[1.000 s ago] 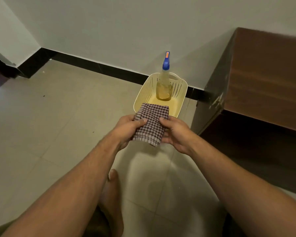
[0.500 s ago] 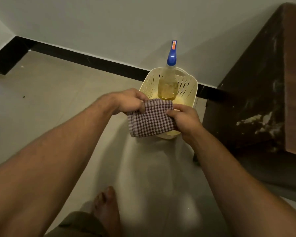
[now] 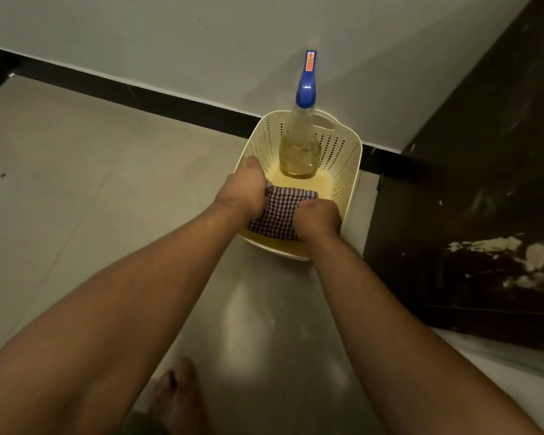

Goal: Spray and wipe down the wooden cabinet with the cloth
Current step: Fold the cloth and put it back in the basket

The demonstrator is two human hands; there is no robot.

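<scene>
A tiled floor point(image 3: 76, 215) is seen from above, bounded at the far side by a pale wall point(image 3: 170, 42) with a black skirting strip point(image 3: 139, 92) along its foot. A small dark speck point(image 3: 2, 175) lies on the floor near the left edge. A bare foot point(image 3: 178, 394) is seen at the near edge of the floor, between the two forearms.

The left hand point(image 3: 242, 193) is held over the left rim of a cream perforated basket point(image 3: 343, 171), which stands on the floor against the skirting strip. Its fingers are curled closed on the left end of a checked cloth point(image 3: 278, 215). The cloth is bunched between both hands, low inside the near half of the basket; whether it touches the basket bottom cannot be told.

A spray bottle point(image 3: 300, 152) with a blue trigger head point(image 3: 307, 89) is stood upright in the far half of the basket, just beyond the cloth, and pale yellowish liquid is seen in it.

The right hand point(image 3: 318, 219) is closed in a fist on the right end of the cloth, near the right wall of the basket.

The dark wooden cabinet point(image 3: 468, 199) is stood on the floor just beside the basket, at the right edge of the view. Pale smears and flecks point(image 3: 496, 249) are seen on its side panel
</scene>
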